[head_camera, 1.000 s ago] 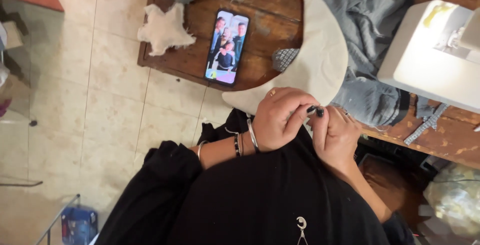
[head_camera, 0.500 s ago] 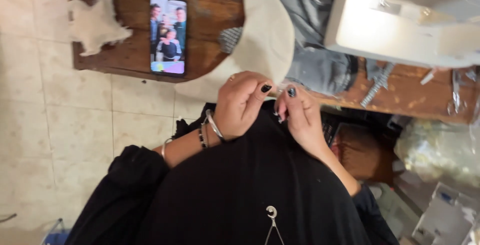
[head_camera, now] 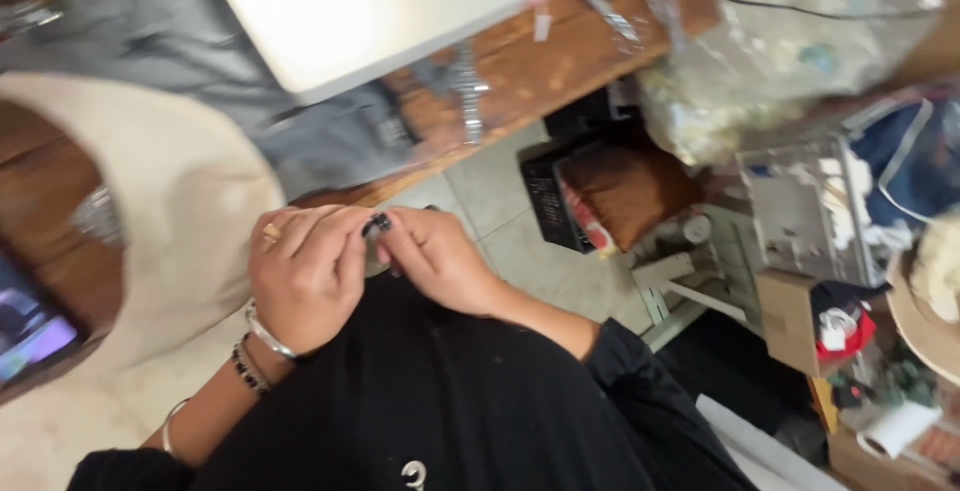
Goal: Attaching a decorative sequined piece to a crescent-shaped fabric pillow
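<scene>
Both hands meet over a black fabric garment [head_camera: 440, 401] lying on the person's lap, just below the edge of the brown wooden surface [head_camera: 530, 81]. The left hand [head_camera: 305, 276] and right hand [head_camera: 435, 261] each close their grip on the garment's upper edge, fingertips touching. A cream cloth piece [head_camera: 150, 201] lies just beside the left hand.

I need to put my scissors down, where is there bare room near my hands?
Bare wood shows on the table between the sewing machine and the plastic bag, though small clutter edges it. The floor tiles right of the right hand are bare. The shelves at right are crowded.
</scene>
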